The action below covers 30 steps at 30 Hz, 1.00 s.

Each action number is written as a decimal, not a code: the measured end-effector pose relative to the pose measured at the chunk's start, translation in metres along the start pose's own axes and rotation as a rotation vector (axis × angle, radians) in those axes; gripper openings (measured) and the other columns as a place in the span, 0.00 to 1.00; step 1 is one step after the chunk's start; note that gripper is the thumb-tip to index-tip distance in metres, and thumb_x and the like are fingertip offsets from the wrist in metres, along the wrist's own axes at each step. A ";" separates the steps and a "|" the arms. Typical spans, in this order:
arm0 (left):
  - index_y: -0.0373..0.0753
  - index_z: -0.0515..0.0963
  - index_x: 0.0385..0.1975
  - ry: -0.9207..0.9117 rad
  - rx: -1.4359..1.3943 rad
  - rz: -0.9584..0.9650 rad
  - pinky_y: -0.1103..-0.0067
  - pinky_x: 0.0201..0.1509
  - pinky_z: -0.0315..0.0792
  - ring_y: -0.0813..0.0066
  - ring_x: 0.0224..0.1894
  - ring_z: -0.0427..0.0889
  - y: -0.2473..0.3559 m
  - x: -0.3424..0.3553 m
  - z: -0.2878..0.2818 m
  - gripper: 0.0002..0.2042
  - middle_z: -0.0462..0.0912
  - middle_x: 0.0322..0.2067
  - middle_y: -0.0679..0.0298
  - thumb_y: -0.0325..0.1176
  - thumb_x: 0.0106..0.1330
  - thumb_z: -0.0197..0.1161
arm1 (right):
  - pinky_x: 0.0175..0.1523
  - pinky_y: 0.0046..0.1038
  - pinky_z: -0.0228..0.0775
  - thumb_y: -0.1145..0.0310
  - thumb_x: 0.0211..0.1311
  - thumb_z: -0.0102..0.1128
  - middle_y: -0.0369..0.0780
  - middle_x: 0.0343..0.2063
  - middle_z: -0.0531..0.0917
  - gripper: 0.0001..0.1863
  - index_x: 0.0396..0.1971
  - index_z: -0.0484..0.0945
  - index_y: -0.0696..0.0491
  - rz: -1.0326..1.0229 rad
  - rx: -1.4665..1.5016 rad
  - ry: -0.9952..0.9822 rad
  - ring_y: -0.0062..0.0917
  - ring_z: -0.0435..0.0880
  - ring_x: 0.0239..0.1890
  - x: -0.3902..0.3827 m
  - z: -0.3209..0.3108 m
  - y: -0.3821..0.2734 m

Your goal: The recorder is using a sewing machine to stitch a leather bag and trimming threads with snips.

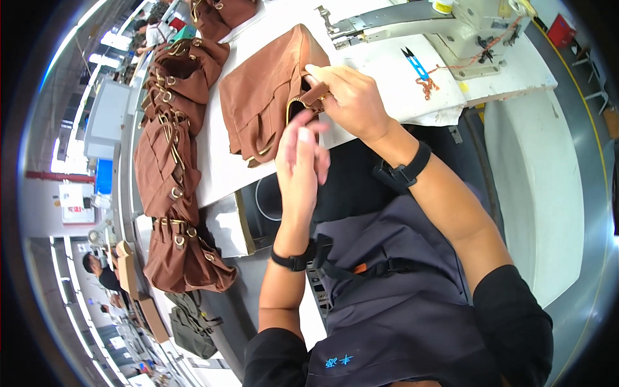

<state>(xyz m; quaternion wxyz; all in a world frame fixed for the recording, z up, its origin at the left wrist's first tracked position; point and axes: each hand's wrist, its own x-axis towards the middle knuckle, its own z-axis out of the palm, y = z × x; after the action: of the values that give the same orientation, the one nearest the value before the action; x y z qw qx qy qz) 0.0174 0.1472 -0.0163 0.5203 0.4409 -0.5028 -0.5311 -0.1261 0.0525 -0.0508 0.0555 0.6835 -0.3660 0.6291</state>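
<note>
A brown fabric bag (pixel 263 85) lies on the white worktable in front of me, its zippered opening turned toward my hands. My right hand (pixel 354 100) is closed on the bag's edge at the upper right of the opening, thumb and fingers pinching the fabric beside a short brown tab. Just below the opening is my left hand (pixel 300 158), its fingers apart and slightly blurred, with nothing in them. Whether its fingertips touch the bag I cannot tell. Gold zipper teeth (pixel 290 111) show along the opening, while the bag's inside is dark.
Several brown bags with metal rings (pixel 169 148) are piled along the left. At the upper right stands a sewing machine (pixel 451 32); blue thread snips (pixel 416 63) and a tangle of orange thread (pixel 426 88) lie near it. A dark green bag (pixel 193 326) sits lower left.
</note>
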 end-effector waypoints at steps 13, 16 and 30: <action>0.34 0.68 0.63 0.239 -0.895 -0.085 0.59 0.70 0.73 0.57 0.63 0.75 -0.004 0.051 -0.005 0.25 0.75 0.61 0.54 0.47 0.76 0.60 | 0.58 0.34 0.75 0.70 0.62 0.72 0.46 0.51 0.83 0.30 0.63 0.74 0.56 0.399 0.117 -0.321 0.34 0.84 0.52 -0.061 -0.072 0.003; 0.34 0.68 0.63 0.225 -0.879 -0.090 0.57 0.69 0.74 0.56 0.62 0.77 0.006 0.068 -0.014 0.22 0.76 0.60 0.54 0.43 0.79 0.56 | 0.56 0.33 0.76 0.69 0.64 0.69 0.45 0.50 0.83 0.28 0.63 0.74 0.57 0.581 0.150 -0.334 0.34 0.85 0.49 -0.057 -0.085 0.012; 0.29 0.68 0.62 -0.017 -0.565 0.210 0.59 0.65 0.76 0.55 0.60 0.81 -0.002 0.277 0.025 0.22 0.78 0.60 0.51 0.43 0.81 0.53 | 0.56 0.39 0.74 0.71 0.68 0.59 0.42 0.38 0.86 0.11 0.47 0.84 0.56 -0.085 -0.363 -0.318 0.38 0.85 0.45 0.085 -0.053 0.116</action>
<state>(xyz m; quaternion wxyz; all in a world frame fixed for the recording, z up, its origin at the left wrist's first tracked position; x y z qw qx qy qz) -0.0272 -0.1271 -0.0005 0.6703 0.2196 -0.3822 -0.5969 -0.2409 -0.0399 -0.0085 0.1453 0.7675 -0.4481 0.4348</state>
